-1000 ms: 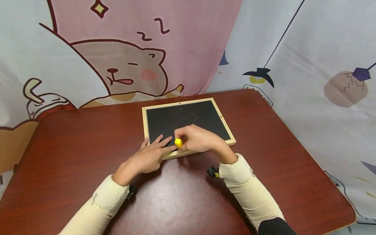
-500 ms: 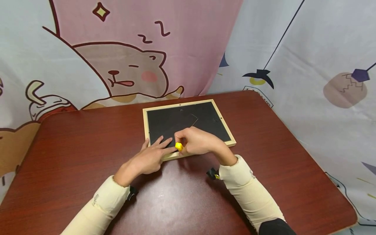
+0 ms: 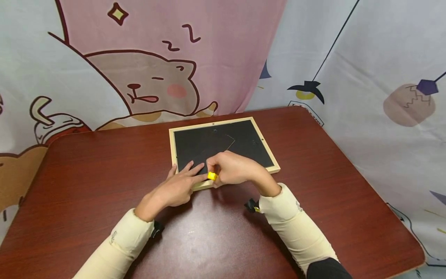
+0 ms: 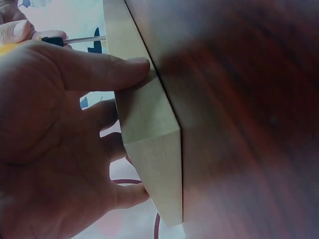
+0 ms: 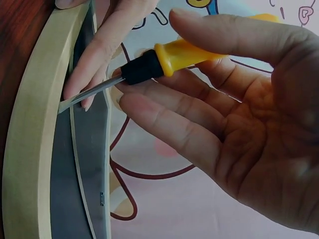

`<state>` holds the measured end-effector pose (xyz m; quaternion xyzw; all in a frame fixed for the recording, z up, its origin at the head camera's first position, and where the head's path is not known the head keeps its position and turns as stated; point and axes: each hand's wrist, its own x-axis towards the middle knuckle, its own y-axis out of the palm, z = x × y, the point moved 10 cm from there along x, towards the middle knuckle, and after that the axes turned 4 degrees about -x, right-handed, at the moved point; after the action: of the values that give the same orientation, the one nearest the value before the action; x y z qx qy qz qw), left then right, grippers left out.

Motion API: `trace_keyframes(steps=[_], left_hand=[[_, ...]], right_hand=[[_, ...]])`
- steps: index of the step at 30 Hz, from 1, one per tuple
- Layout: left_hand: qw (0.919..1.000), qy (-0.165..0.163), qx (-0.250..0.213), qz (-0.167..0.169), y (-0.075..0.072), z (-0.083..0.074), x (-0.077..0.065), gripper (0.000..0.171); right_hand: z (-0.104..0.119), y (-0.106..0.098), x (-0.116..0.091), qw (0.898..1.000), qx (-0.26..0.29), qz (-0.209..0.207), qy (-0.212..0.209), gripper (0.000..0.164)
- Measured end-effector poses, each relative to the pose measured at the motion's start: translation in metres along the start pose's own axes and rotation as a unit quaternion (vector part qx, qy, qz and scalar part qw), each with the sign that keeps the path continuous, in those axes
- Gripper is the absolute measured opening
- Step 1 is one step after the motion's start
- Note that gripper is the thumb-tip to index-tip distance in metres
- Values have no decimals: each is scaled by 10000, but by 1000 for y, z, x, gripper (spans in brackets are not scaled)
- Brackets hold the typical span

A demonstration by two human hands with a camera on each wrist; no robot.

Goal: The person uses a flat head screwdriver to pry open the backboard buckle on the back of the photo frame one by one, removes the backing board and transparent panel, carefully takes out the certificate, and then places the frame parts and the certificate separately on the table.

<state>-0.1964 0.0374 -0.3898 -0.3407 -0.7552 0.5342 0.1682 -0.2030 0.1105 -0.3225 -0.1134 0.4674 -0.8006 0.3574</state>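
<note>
A picture frame with pale wooden edges (image 3: 265,144) and a black back panel (image 3: 195,143) lies flat on the table. My left hand (image 3: 177,188) rests on its near left corner, fingers spread over the panel. In the left wrist view the thumb (image 4: 119,73) lies along the wood's outer side. My right hand (image 3: 235,168) grips a screwdriver (image 3: 212,176) with a yellow handle. The right wrist view shows its black collar (image 5: 142,66) and metal shaft (image 5: 94,90), the tip meeting the inner side of the near wooden edge. A left fingertip is close beside the shaft.
The reddish-brown table (image 3: 104,166) extends around the frame on all sides. A printed cloth (image 3: 226,50) with a sleeping bear hangs behind it. A small dark metal tab (image 5: 102,199) shows on the frame's far inner edge.
The screwdriver's yellow handle end has tipped slightly toward the near edge and turned a little in my right hand. My left hand stays in place on the frame.
</note>
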Motion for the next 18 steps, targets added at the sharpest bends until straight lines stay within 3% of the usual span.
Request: trace_keyframes(steps=[7, 11, 14, 18], left_hand=[[10000, -24, 17, 29, 1, 1, 0, 71], [9999, -53, -21, 113, 2, 1, 0, 74], [9998, -66, -96, 148, 3, 1, 0, 77], [9998, -67, -129, 141, 3, 1, 0, 77]], right_hand=[[3, 4, -2, 9994, -96, 218, -238, 23], [-9, -17, -6, 9987, 74, -499, -82, 17], [-24, -43, -15, 9904, 413, -1275, 340, 15], [-40, -65, -29, 9793, 774, -1740, 692, 14]])
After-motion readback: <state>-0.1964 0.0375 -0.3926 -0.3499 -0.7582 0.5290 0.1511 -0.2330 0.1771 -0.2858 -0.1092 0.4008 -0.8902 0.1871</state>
